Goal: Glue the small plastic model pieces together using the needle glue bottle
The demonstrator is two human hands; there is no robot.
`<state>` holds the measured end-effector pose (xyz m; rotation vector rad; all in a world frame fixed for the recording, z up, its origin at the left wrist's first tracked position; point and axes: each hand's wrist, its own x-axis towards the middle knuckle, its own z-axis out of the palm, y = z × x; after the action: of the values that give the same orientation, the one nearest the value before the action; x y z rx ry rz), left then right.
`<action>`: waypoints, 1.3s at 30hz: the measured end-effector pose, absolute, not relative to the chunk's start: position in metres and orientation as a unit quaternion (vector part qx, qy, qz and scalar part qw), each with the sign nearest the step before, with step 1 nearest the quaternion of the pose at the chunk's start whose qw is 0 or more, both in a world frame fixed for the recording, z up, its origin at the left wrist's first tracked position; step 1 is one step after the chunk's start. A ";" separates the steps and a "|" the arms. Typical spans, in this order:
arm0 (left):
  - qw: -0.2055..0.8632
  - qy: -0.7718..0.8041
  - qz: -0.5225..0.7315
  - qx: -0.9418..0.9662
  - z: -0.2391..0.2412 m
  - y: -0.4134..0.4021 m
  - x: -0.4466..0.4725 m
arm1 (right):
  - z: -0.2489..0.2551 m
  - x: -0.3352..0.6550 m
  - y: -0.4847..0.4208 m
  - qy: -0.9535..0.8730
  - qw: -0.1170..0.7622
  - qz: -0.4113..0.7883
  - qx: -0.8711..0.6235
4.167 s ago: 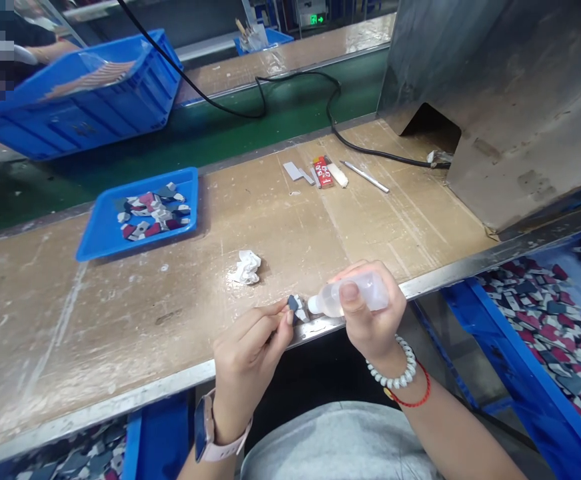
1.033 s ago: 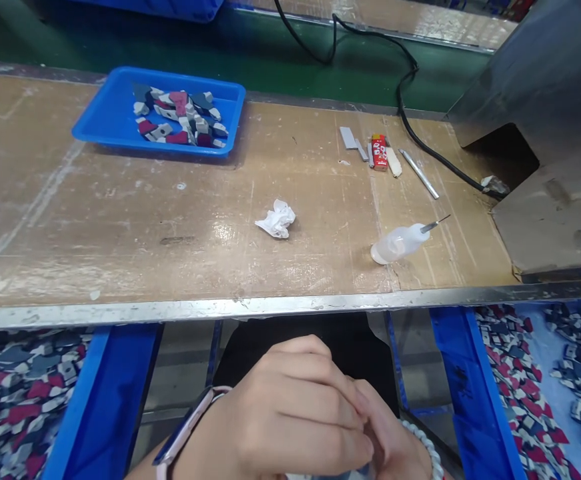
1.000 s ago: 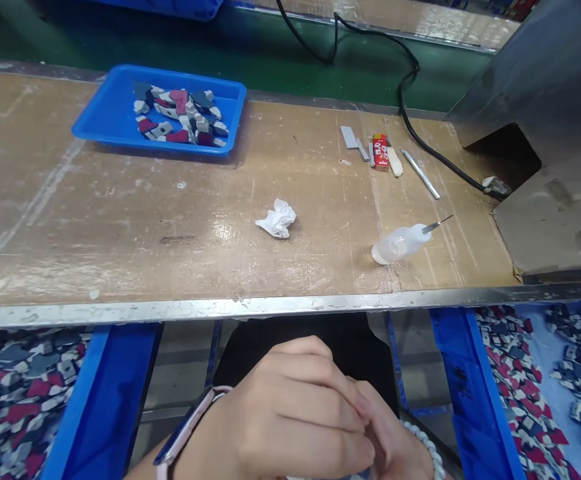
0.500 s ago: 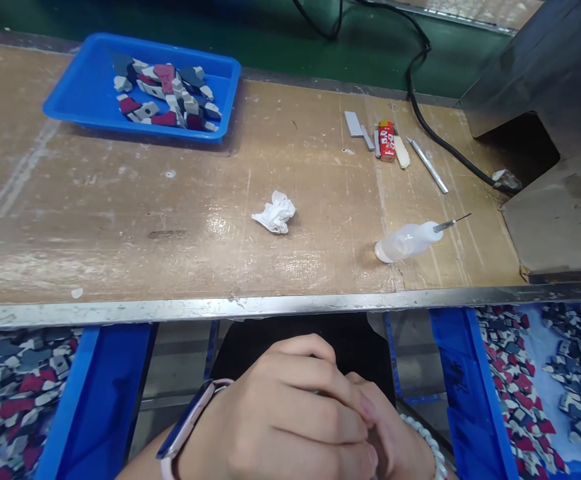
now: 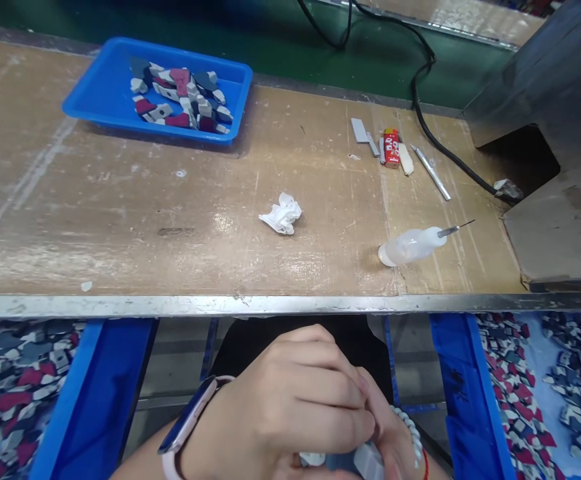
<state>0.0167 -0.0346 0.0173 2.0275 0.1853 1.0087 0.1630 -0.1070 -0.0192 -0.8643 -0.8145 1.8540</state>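
Note:
Both my hands are pressed together below the table's front edge, close to my lap. My left hand [image 5: 290, 407] lies over my right hand [image 5: 395, 443], and a small grey-and-white piece [image 5: 357, 460] peeks out between the fingers. A clear squeeze bottle with a metal needle tip [image 5: 413, 245] lies on its side on the worn wooden table [image 5: 120, 220], free of either hand. A crumpled white tissue [image 5: 281, 214] rests near the table's middle.
A blue tray [image 5: 105, 100] of several grey, red and white pieces sits at the back left. A lighter [image 5: 391, 147], small metal strips and a thin metal tool [image 5: 431, 173] lie at the back right beside a grey metal housing [image 5: 560, 87]. Blue bins [image 5: 465, 400] of pieces flank my lap.
The bottle that my right hand held has been laid down on the table. Both hands have dropped below the table edge and closed together on the small piece.

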 end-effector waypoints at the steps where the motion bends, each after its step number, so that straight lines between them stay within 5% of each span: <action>1: 0.429 0.074 0.398 0.808 0.017 -0.036 0.015 | -0.019 0.163 -0.107 -0.313 0.453 0.763 -0.338; 9: 0.444 0.079 0.397 0.800 0.016 -0.036 0.015 | -0.026 0.156 -0.101 -0.256 0.533 0.769 -0.243; 39: 0.417 0.061 0.409 0.809 0.014 -0.036 0.017 | -0.034 0.165 -0.113 -0.301 0.471 0.774 -0.296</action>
<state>0.0171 -0.0362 0.0143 2.0314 0.1534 1.0266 0.1648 -0.1134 -0.0344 -0.7248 -0.7368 1.8963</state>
